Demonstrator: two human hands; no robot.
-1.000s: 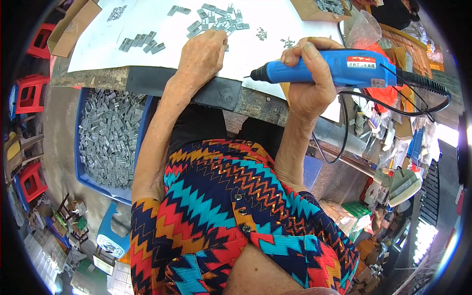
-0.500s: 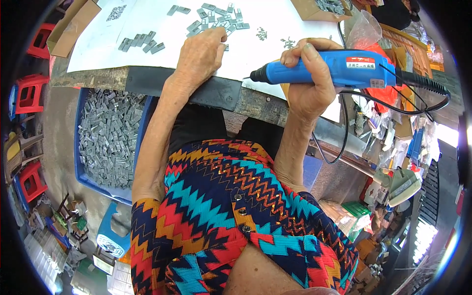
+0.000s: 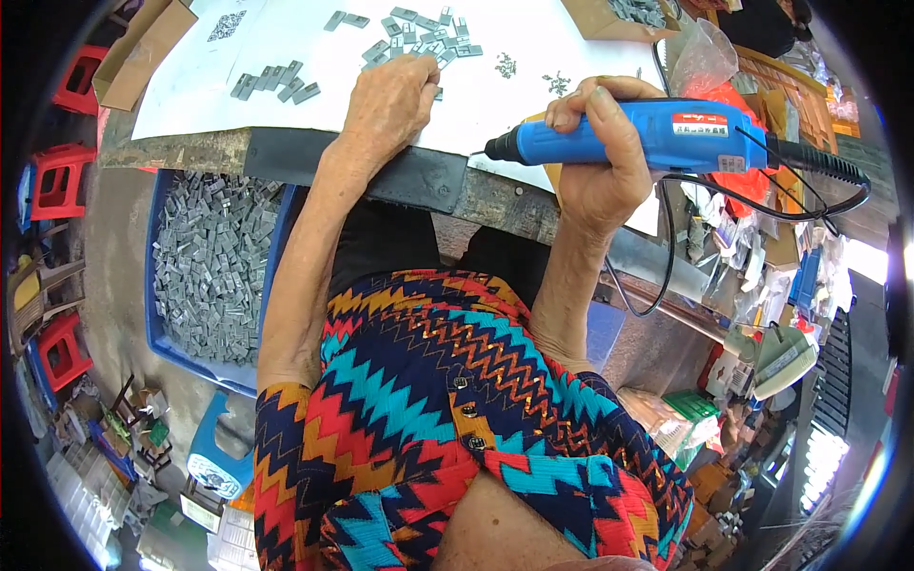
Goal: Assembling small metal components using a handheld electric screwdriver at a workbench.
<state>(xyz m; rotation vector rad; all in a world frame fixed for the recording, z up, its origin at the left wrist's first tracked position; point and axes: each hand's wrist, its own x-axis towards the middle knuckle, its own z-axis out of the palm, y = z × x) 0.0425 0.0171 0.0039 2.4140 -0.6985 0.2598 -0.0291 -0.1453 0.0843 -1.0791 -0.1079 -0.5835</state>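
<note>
In my right hand (image 3: 609,157) is a blue electric screwdriver (image 3: 657,133), held level with its black nose and thin bit pointing left, just above the table's front edge. My fingers wrap round its body. My left hand (image 3: 388,107) rests on the white sheet with its fingers curled closed. Part of a small grey rectangular piece (image 3: 438,93) shows beside those fingers; the rest is hidden by the hand. Beyond it lies a loose cluster of like grey pieces (image 3: 433,40), with another small group (image 3: 271,78) to the left. Two little heaps of tiny screws (image 3: 506,65) lie right of the left hand.
A blue bin (image 3: 152,276) full of grey pieces stands below the table at left. Cardboard boxes sit at the table's far left (image 3: 143,52) and far right (image 3: 595,21). The screwdriver's black cable (image 3: 672,247) loops down at right. A dark pad (image 3: 419,179) covers the table edge.
</note>
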